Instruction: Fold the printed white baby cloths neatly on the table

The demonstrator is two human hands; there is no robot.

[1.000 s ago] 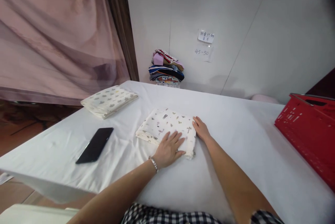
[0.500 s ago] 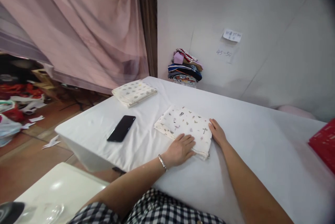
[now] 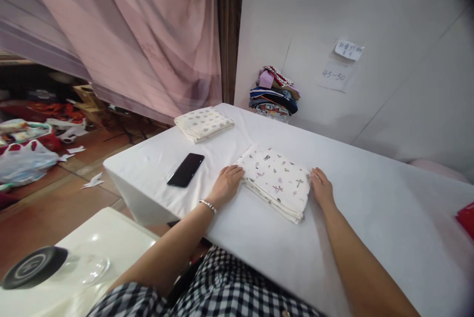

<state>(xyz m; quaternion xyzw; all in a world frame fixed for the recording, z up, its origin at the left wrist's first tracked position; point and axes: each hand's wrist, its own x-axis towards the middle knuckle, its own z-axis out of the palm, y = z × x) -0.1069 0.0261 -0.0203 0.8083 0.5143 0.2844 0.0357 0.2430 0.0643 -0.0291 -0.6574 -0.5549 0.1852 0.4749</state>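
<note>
A folded white cloth (image 3: pixel 274 178) printed with small palm trees, leaves and animals lies flat on the white-covered table (image 3: pixel 355 193). My left hand (image 3: pixel 226 184) rests at the cloth's left corner, its fingers stretched out and touching the edge. Against the right edge, my right hand (image 3: pixel 322 189) has its fingertips, the fingers extended; its thumb is hidden. Neither hand lifts the cloth. Left of my left hand lies a black phone (image 3: pixel 186 170). Farther back sits a second folded cloth (image 3: pixel 204 124), cream with grey motifs.
A clothing pile (image 3: pixel 276 94) stands beyond the far edge by the wall. A red object (image 3: pixel 465 220) shows at the right. At lower left, a clear jar with a black lid (image 3: pixel 35 266) lies on a pale surface (image 3: pixel 122 230). Plastic bags (image 3: pixel 27 160) sit on the floor.
My left hand has moved left from the cloth's front part to its left corner. My right hand stays at the right edge. The view has shifted slightly left.
</note>
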